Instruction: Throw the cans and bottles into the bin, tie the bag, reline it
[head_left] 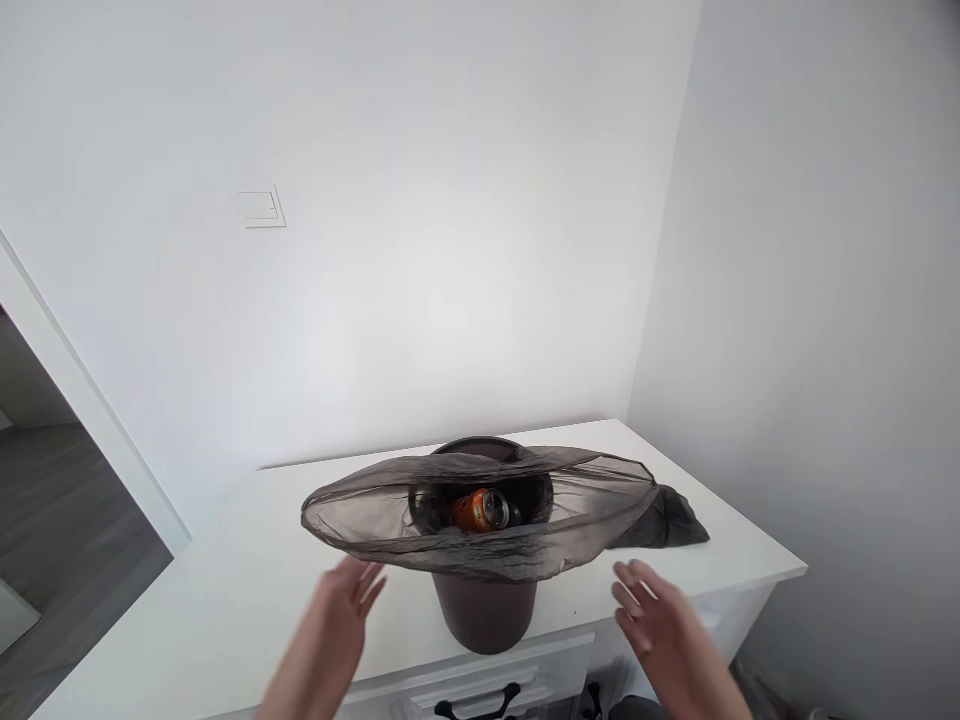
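A dark brown trash bin [485, 612] stands upright on the white cabinet top, near its front edge. A thin, see-through black garbage bag [600, 490] lines it, its mouth spread wide past the rim on both sides. Inside lies an orange drink can [472, 511] on its side, with something dark beside it that I cannot make out. My left hand [346, 600] is below the bag's left end, fingers apart and holding nothing. On the other side, my right hand [646, 605] hovers off the bag's right part, its fingers spread and nothing in them.
Behind the bin, a second dark bundle of bag plastic [679, 520] lies on the white cabinet top [247, 560]. Drawers with black handles [480, 704] face me below. White walls close off the back and right; a doorway is at left.
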